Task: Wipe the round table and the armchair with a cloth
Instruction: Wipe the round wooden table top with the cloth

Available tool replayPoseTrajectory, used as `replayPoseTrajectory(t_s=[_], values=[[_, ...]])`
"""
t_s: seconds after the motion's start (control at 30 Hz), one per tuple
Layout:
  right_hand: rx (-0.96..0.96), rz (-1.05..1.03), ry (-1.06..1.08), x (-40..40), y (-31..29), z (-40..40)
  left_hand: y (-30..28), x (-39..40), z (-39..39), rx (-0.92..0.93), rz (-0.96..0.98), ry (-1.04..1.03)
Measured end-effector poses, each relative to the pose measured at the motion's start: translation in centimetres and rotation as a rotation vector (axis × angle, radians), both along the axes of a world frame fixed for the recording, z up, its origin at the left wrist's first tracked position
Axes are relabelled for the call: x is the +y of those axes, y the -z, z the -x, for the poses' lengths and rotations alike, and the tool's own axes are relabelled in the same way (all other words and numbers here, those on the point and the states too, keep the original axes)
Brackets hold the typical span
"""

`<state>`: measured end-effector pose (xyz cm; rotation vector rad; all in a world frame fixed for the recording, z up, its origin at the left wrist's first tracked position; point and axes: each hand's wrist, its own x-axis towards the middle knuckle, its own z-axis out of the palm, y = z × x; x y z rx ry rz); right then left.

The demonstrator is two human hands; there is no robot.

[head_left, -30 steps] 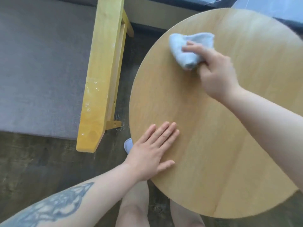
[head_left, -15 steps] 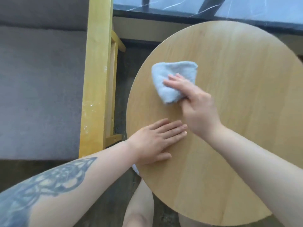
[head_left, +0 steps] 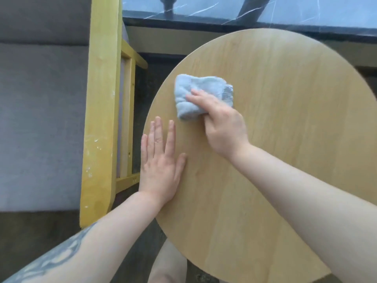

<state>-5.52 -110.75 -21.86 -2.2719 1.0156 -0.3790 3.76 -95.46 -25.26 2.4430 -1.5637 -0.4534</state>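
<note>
On the left part of the round table [head_left: 285,139], the right hand [head_left: 222,123] presses a bunched pale-blue cloth [head_left: 195,97] to the wood — forefinger laid over it, thumb tucked against its near edge, gripping it. Just nearer, the left hand [head_left: 161,160] lies flat at the table's left rim, fingers straight and together. The armchair [head_left: 102,111] — yellow wooden arm, grey cushion — stands just left of the table.

The round table [head_left: 285,139] has a pale wood-grain top, smooth with a soft satin sheen. The cloth [head_left: 195,97] is light blue terry, fluffy and matt. The armchair [head_left: 102,119] has a yellow-varnished wooden arm, slightly glossy with white flecks, and grey woven upholstery, matt. Behind lies a glossy dark marble-veined sill [head_left: 224,11].
</note>
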Motion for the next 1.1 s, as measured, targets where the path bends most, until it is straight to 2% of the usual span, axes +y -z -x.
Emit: replayPoseTrajectory(t_s=[0.1,0.17,0.2,0.23,0.27,0.3,0.33,0.4,0.43,0.47,0.53,0.6,0.67,0.7,0.73,0.77,0.8,0.87,0.93,0.97,1.03,1.1], values=[[0.032,0.115,0.41,-7.5,-0.9,5.5,-0.4,-2.0,1.8,-0.002,0.011,0.053],[0.18,0.046,0.75,-10.8,0.0,6.7,0.1,-4.2,2.7,-0.029,0.058,0.2],[0.277,-0.002,0.853,-11.4,0.8,6.0,0.4,-5.2,2.9,-0.056,0.069,0.266],[0.352,0.001,0.861,-11.2,1.5,4.6,0.7,-5.8,3.0,-0.081,0.077,0.305],[0.361,0.055,0.77,-10.5,2.2,2.5,0.9,-6.2,3.1,-0.094,0.08,0.311],[0.325,0.104,0.564,-9.2,2.8,-0.2,1.1,-6.4,3.1,-0.095,0.086,0.3],[0.28,0.121,0.263,-7.3,3.1,-2.9,1.2,-6.6,3.1,-0.085,0.086,0.283],[0.242,0.011,-0.312,-3.1,2.4,-7.5,1.0,-6.4,3.2,-0.028,0.062,0.239],[0.224,-0.056,-0.457,-2.5,1.7,-8.7,0.8,-6.4,3.2,-0.012,0.054,0.219],[0.184,-0.126,-0.451,-2.9,0.9,-8.8,0.8,-6.4,3.2,-0.011,0.061,0.213],[0.03,-0.201,-0.297,-5.5,-1.3,-6.3,0.8,-6.3,3.2,-0.042,0.086,0.236],[-0.089,-0.082,-0.056,-9.7,-2.8,-1.8,0.9,-6.2,3.1,-0.068,0.1,0.257],[-0.029,0.021,0.311,-14.8,-2.2,3.0,1.0,-6.4,3.0,-0.074,0.117,0.263],[0.048,-0.021,0.513,-16.5,-1.6,4.4,1.0,-6.4,3.0,-0.07,0.122,0.261],[0.145,-0.061,0.654,-17.4,-0.3,4.8,1.1,-6.4,2.9,-0.066,0.124,0.259],[0.225,-0.056,0.688,-17.0,0.9,4.1,1.1,-6.4,2.9,-0.066,0.122,0.261],[0.253,0.011,0.606,-15.8,2.1,2.8,1.2,-6.4,2.9,-0.075,0.119,0.263],[0.162,0.093,0.192,-12.2,3.5,-1.3,1.3,-6.6,2.7,-0.1,0.119,0.261],[0.139,0.01,-0.269,-7.8,3.1,-5.0,1.2,-7.0,2.5,-0.082,0.134,0.25],[0.121,-0.072,-0.401,-6.5,2.4,-6.1,1.2,-7.3,2.4,-0.062,0.141,0.237],[0.023,-0.194,-0.389,-6.7,-0.1,-5.6,1.1,-7.5,2.3,-0.048,0.14,0.231],[-0.15,-0.138,-0.222,-9.9,-2.0,-2.6,1.0,-7.4,2.2,-0.067,0.129,0.247]])
